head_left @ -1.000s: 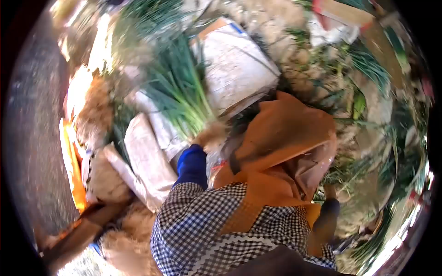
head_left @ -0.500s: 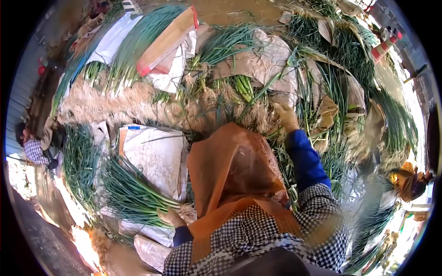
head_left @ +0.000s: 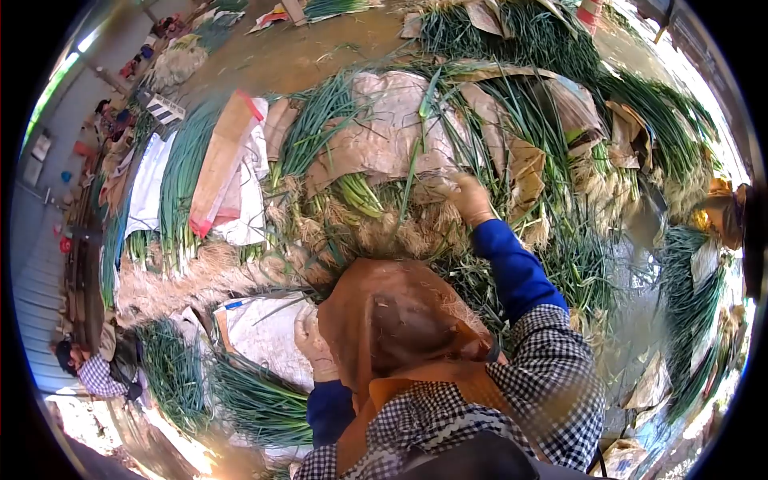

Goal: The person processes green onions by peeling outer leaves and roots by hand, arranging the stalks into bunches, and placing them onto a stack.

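Note:
My right hand [head_left: 470, 200] is at the roots of green onions [head_left: 384, 228], by the lower edge of a brown-white sack [head_left: 384, 128]. Its fingers are closed, and what they hold is too small to make out. Nearer to me, my left hand [head_left: 314, 344] is raised over a white sack [head_left: 260, 332], fingers apart and empty. A bundle of green onions [head_left: 260, 404] lies beside it, its root end hidden behind my left sleeve. Between my arms, an orange-brown apron [head_left: 392, 320] covers my lap. A loose long leaf [head_left: 418, 148] lies across the sack.
A row of onion bundles with bushy roots [head_left: 192, 280] runs across in front, partly under a white sack [head_left: 152, 184] and a brown board [head_left: 220, 160]. A person [head_left: 96, 372] is at the left edge, another [head_left: 724, 212] at the right. A striped cone [head_left: 590, 14] stands at the back.
My left hand has let go of the onion bundle and moved up over the white sack. My right hand has gone from my side to the roots in front. The view has turned.

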Motion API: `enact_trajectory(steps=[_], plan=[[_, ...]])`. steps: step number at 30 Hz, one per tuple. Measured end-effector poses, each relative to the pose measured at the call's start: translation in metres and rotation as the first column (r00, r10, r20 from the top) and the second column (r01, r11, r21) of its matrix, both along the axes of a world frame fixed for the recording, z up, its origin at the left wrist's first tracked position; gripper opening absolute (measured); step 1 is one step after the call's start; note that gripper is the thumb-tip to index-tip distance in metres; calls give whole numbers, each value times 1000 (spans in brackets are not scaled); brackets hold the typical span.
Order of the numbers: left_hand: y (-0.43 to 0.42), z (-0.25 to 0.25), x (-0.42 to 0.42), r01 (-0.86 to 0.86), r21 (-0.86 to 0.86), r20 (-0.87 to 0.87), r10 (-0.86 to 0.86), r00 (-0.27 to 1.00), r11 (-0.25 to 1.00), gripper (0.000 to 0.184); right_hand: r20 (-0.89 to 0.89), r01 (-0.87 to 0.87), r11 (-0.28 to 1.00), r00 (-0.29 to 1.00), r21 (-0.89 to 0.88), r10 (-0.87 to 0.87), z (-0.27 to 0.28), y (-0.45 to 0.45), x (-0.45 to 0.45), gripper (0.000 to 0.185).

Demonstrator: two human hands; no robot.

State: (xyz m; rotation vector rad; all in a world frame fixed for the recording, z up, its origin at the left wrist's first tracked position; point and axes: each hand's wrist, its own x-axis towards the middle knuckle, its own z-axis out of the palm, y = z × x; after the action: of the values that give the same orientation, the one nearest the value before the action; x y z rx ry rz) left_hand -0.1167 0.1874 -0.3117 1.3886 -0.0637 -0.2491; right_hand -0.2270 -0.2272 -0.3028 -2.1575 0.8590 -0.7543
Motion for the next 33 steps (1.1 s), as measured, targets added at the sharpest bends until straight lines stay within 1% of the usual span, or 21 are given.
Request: enact_trajectory(steps=[2,3,4,5,7,8,10,12,13,14,15,17,20,22,24,26,27,28,29,31,33], plan=[[4,-9,0,9,-50,-13,-10,1000,999,26,-116,375,862,893,-340,-434,-16,-50,-44,47],[4,-8,-3,5,-11,-33,-5,999,1000,26,21,480,735,843,-480,-537,-56,-89,-69,53],[4,-9,-5,3,30,-49,-1,999,1000,25,-154,589,747,744,-309,-650,-43,-100,-94,65],[4,-13,-5,-12,13,-47,12,999,1000,25,-135,751,510,504,-420,-853,-47,-102,-105,77],[4,-15,-7,4,55,-48,-1,999,998,25,-226,818,524,478,-237,-849,-52,-114,-124,82],[4,-14,-9,6,103,-55,0,998,995,25,-150,753,647,658,122,-738,-62,-120,-123,68],[1,-18,-5,26,73,-81,-20,997,997,25,201,258,682,832,684,-517,-74,-135,-118,42],[-5,-17,-4,36,144,-44,-30,999,989,25,162,306,872,907,381,-390,-45,-113,-73,23],[-6,-20,-1,69,155,-8,-69,998,985,25,-32,140,984,989,-111,-144,-14,-94,-59,18],[-16,-11,-3,84,156,-3,-85,996,984,25,-183,-51,802,980,-596,-73,19,-74,-45,12],[-30,6,-8,102,130,-14,-101,995,986,26,-53,-66,969,997,-238,55,30,-56,-21,15],[-46,8,-6,165,195,54,-179,982,967,30,443,-159,838,890,522,-107,53,-18,29,19],[-95,25,-12,325,211,152,-359,921,922,38,50,107,994,993,37,-109,69,0,50,19],[-144,46,-27,463,261,228,-520,823,847,46,106,61,973,991,222,-87,68,22,32,24],[-196,61,-47,524,301,223,-593,774,797,55,-34,-267,959,962,94,271,49,31,22,31],[-231,61,-51,513,306,409,-597,690,802,54,-322,-441,888,828,131,459,48,20,-3,34],[-240,64,-52,472,382,459,-607,649,794,48,-228,-219,947,935,236,273,50,12,-27,34],[-247,67,-58,496,397,456,-635,623,772,39,132,-57,959,991,277,20,4,-20,-50,33],[-255,68,-67,615,424,354,-747,563,665,35,-97,75,997,993,6,-74,-57,-77,-79,25],[-271,48,-87,800,365,132,-877,461,476,32,62,463,880,880,108,-471,-90,-134,-167,26],[-292,5,-104,894,223,-5,-916,401,390,34,116,625,770,762,128,-637,-122,-184,-237,29]])
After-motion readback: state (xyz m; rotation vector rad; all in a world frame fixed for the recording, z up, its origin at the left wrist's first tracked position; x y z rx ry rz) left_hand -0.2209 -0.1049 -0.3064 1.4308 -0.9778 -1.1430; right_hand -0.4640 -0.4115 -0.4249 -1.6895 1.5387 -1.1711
